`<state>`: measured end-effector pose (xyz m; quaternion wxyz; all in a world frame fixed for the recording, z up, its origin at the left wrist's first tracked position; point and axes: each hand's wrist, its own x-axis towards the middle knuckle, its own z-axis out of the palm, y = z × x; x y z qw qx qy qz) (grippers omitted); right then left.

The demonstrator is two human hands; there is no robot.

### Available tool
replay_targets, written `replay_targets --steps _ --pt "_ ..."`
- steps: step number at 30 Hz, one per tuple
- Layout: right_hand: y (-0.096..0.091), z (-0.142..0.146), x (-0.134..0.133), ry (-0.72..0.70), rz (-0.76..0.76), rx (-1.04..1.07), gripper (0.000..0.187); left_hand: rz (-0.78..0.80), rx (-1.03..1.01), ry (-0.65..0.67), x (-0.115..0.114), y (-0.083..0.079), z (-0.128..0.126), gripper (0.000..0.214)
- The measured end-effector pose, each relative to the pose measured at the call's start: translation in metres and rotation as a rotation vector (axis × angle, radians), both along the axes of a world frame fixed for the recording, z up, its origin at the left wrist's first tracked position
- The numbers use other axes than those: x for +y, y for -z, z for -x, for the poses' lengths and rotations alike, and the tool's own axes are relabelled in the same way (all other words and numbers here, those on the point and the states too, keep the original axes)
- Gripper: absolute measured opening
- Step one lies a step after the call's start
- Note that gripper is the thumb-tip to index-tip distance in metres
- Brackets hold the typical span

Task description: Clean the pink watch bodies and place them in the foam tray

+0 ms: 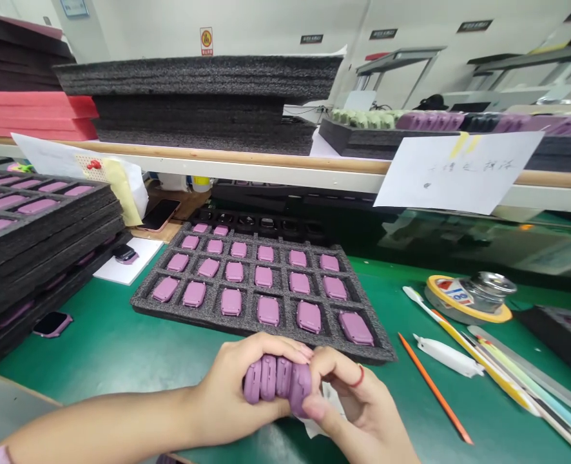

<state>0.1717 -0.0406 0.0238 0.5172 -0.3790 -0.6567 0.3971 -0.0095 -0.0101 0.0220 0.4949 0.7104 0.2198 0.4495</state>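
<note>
My left hand [227, 393] is closed round a row of several purple watch cases [276, 380] held side by side on edge. My right hand [358, 406] pinches the rightmost case of that row with thumb and fingers; a white cloth [327, 403] shows under it. Both hands hover over the green mat [121, 348] just in front of a dark foam tray [266, 287] whose pockets hold several purple cases lying flat.
Stacked foam trays with purple cases [34, 225] stand at the left, with loose cases [52, 323] beside them. To the right lie an orange pencil [433, 386], a white tool [447, 356], several long sticks [488, 361] and a tape roll with a metal dish [469, 296]. A shelf [266, 161] with foam sheets runs behind.
</note>
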Motion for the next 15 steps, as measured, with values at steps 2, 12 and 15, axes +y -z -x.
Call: replay_targets --steps 2,12,15 --pt "-0.002 0.001 0.001 -0.072 0.153 0.09 0.036 0.122 -0.032 -0.016 -0.001 -0.001 -0.001 0.044" --pt "0.007 0.008 0.004 -0.095 0.247 0.208 0.032 0.387 -0.052 -0.045 0.0 0.0 -0.001 0.047" --pt "0.011 0.012 0.007 -0.115 0.287 0.258 0.033 0.35 0.004 -0.16 0.003 0.003 -0.001 0.039"
